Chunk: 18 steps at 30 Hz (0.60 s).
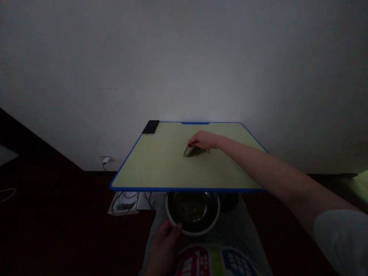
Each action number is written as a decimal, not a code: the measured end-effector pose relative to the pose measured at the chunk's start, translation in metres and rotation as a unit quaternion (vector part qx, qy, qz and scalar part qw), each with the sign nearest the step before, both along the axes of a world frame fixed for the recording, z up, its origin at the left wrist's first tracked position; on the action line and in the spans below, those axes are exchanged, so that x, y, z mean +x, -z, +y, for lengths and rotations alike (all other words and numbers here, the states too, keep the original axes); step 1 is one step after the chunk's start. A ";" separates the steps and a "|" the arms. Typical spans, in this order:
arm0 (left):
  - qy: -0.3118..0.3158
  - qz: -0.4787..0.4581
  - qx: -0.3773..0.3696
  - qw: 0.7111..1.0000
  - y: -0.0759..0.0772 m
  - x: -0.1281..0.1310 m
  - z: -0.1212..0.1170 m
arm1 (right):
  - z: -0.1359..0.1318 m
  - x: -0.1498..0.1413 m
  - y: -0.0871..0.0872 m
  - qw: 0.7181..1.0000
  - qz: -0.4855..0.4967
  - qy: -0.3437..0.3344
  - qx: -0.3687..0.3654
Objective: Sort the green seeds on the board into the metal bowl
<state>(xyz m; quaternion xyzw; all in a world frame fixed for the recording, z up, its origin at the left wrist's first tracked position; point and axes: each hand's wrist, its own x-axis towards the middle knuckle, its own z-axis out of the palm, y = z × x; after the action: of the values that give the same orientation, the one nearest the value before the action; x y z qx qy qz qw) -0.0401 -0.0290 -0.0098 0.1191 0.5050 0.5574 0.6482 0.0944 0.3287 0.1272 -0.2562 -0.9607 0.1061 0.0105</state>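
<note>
My right hand (pixel 201 140) is closed low over the folding table (pixel 161 165), fingers pinched together. At its fingertips is a thin, curved-edged piece (pixel 186 151), seemingly see-through; its kind cannot be made out. Dark, crumbly bits like dried leaves (pixel 197 151) lie in a small heap just below that hand, and a few are scattered beside it. My left hand (pixel 168 239) grips the near left rim of a round metal bowl (pixel 201 232), thumb on the edge. This bowl rests on my lap, partly under the table's front edge, with more small bits inside.
A black phone (pixel 150 127) lies at the table's far left corner. The table's back edge is close to a pale wall (pixel 184 69). Below on the left are a box with cables (pixel 124 202) and a plugged-in charger (pixel 106 160).
</note>
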 end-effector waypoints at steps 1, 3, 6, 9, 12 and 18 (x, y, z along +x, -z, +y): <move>0.006 0.011 -0.003 1.000 -0.001 -0.001 0.000 | -0.002 0.002 0.000 1.000 0.000 -0.001 -0.001; 0.013 0.025 -0.006 1.000 -0.003 -0.001 0.000 | -0.005 0.006 0.000 1.000 0.001 -0.004 -0.003; -0.004 0.006 -0.002 1.000 -0.005 0.001 -0.001 | -0.010 0.011 0.000 1.000 0.002 -0.008 -0.005; -0.026 -0.007 -0.009 1.000 -0.004 0.007 -0.001 | -0.015 0.017 0.000 1.000 0.003 -0.011 -0.008; -0.034 -0.012 -0.003 0.999 -0.002 0.010 0.000 | -0.020 0.022 -0.001 1.000 0.004 -0.015 -0.011; -0.006 0.011 -0.005 1.000 -0.004 0.006 0.001 | -0.031 0.033 0.000 1.000 0.006 -0.019 -0.013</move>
<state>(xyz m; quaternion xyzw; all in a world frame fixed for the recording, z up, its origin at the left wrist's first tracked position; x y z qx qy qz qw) -0.0345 -0.0277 -0.0060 0.1192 0.5159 0.5570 0.6398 0.1270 0.2976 0.1277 -0.2371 -0.9640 0.1201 0.0106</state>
